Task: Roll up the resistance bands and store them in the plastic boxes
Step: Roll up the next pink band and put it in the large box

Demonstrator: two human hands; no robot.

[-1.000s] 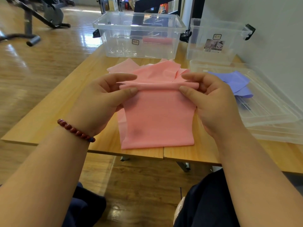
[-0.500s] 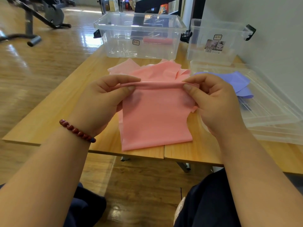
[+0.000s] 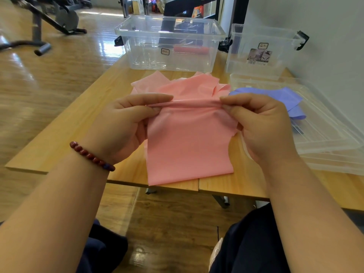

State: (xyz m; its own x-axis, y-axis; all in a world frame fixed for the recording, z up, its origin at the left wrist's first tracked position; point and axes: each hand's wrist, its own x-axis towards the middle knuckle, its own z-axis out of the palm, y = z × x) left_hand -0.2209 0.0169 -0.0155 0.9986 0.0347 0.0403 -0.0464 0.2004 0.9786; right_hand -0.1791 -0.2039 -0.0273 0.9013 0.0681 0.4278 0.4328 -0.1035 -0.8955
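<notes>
Pink band [image 3: 189, 146] lay on the table [image 3: 74, 138], near end at its edge: thin, limp, light, probably stretchy; best held at the rolled far fold. Left hand [image 3: 122, 127] and right hand [image 3: 262, 127] pinched that fold's two ends. Purple band [image 3: 275, 96] sat on a clear lid [image 3: 325, 138]; rigid clear box [image 3: 149, 54] behind.

Pink band [image 3: 189, 146], purple band [image 3: 283, 97], dark-red bracelet [image 3: 91, 156]
</notes>
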